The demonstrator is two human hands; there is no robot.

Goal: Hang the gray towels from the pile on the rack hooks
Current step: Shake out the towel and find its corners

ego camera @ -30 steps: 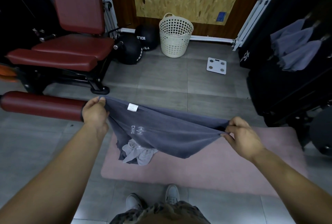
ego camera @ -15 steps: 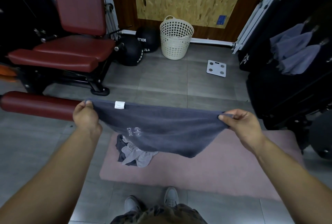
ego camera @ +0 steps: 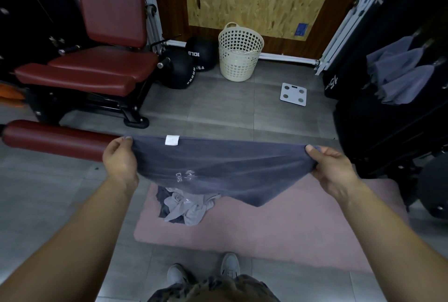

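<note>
Towel in both hands is what my feed shows: I have a gray towel (ego camera: pixel 218 168) stretched out flat and wide in front of me, above the floor. My left hand (ego camera: pixel 120 161) grips its left top corner, fingers (ego camera: pixel 126 140) curled over the edge. My right hand (ego camera: pixel 332 168) pinches the right top corner between thumb and curled fingers. The top edge runs nearly straight from one hand to the other, with a small white tag (ego camera: pixel 172 140) near the left end. The rest of the cloth sags down to a point on the right side.

Under the held towel, the pile (ego camera: pixel 184 207) of crumpled gray cloth lies on the left part of a pink mat (ego camera: pixel 266 229), partly hidden by the towel's lower edge. Well apart to the right, three hung towels (ego camera: pixel 397 71) dangle side by side on a dark rack (ego camera: pixel 388 132); I cannot make out the hooks clearly.

Further back, a cream basket (ego camera: pixel 240 54) stands against the wall, a white scale (ego camera: pixel 293 94) lies on the floor tiles beside it, and two black balls (ego camera: pixel 179 71) sit next to a red padded seat (ego camera: pixel 97 69). My gray shoes (ego camera: pixel 206 270) are at the mat's near edge.
</note>
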